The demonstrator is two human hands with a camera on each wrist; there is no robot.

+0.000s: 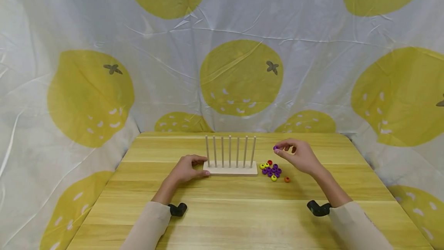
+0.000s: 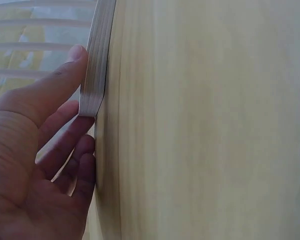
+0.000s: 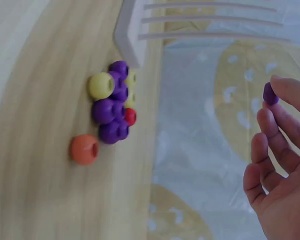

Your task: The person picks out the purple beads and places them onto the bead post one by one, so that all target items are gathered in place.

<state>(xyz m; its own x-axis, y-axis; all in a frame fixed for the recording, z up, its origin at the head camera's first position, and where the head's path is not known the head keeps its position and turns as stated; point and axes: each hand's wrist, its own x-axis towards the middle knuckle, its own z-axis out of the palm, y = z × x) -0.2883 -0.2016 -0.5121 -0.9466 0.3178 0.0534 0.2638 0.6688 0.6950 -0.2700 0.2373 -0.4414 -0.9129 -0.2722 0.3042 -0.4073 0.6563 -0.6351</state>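
A pale wooden peg stand (image 1: pixel 230 170) with several upright rods in a row rests on the table. My left hand (image 1: pixel 186 169) grips its left end; in the left wrist view the thumb lies along one side of the base (image 2: pixel 97 65) and the fingers are at the end and far side. Raised above the table, right of the stand, my right hand (image 1: pixel 301 156) pinches a purple bead (image 3: pixel 270 93) between thumb and index finger. Below that hand lies a cluster of purple beads (image 1: pixel 270 174), with yellow beads (image 1: pixel 274 178) and a red bead (image 1: pixel 269 162) around it.
An orange bead (image 3: pixel 84 149) sits slightly apart from the cluster, toward the near right. The wooden table (image 1: pixel 222 219) runs back to a hanging cloth (image 1: pixel 166 68) printed with yellow fruit. Black wrist mounts (image 1: pixel 178 210) stick out from both sleeves over the table.
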